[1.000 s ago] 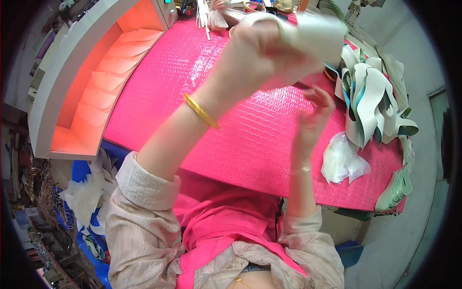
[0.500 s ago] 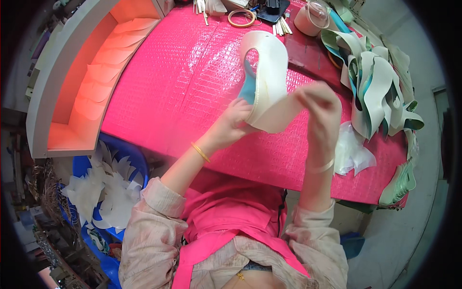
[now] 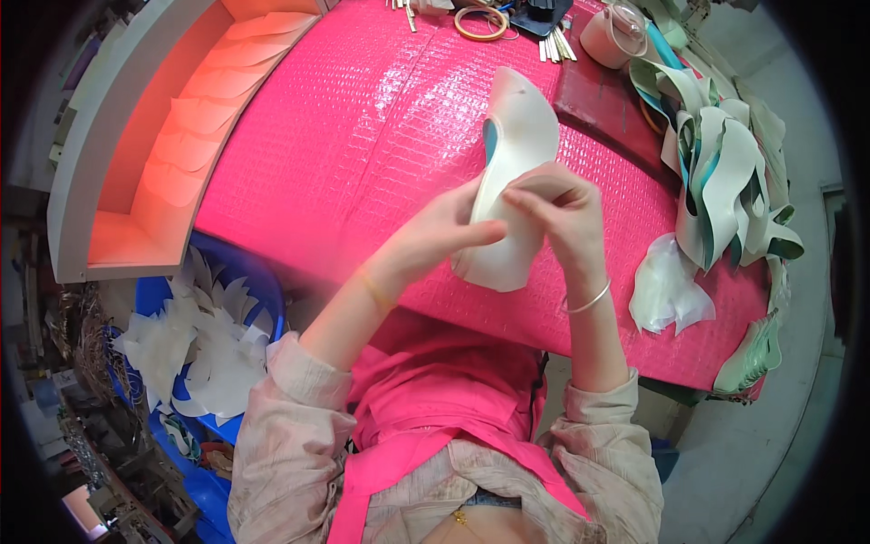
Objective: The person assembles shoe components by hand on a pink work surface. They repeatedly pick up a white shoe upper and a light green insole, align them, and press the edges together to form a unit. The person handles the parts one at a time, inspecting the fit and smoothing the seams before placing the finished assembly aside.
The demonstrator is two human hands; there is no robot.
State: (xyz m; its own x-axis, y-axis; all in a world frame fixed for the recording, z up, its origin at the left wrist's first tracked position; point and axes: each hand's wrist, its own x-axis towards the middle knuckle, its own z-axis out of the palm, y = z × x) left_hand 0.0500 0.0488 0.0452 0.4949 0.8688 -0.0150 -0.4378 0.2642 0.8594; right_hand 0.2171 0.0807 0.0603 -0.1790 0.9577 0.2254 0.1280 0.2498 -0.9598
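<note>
A white shoe upper (image 3: 530, 127) with a teal lining is held above the pink table covering, its toe end pointing away from me. My left hand (image 3: 444, 222) grips its left edge, with the fingers partly behind it and the thumb stretched across the front. My right hand (image 3: 571, 213) is closed, pinching a pale curved piece (image 3: 542, 184) against the upper's right side. Whether that piece is joined to the upper, I cannot tell.
An orange-lit box (image 3: 127, 195) holding a row of curved pieces stands at left. Below it, a blue basket (image 3: 263, 272) contains white cut pieces. Translucent pieces (image 3: 666, 286) and a heap of uppers (image 3: 729, 172) lie at right. A tape roll (image 3: 480, 24) and lidded pot (image 3: 607, 36) sit far back.
My right hand has come left and in toward the upper. The upper has turned and narrowed in view, showing less teal lining, and my left thumb now lies across its front.
</note>
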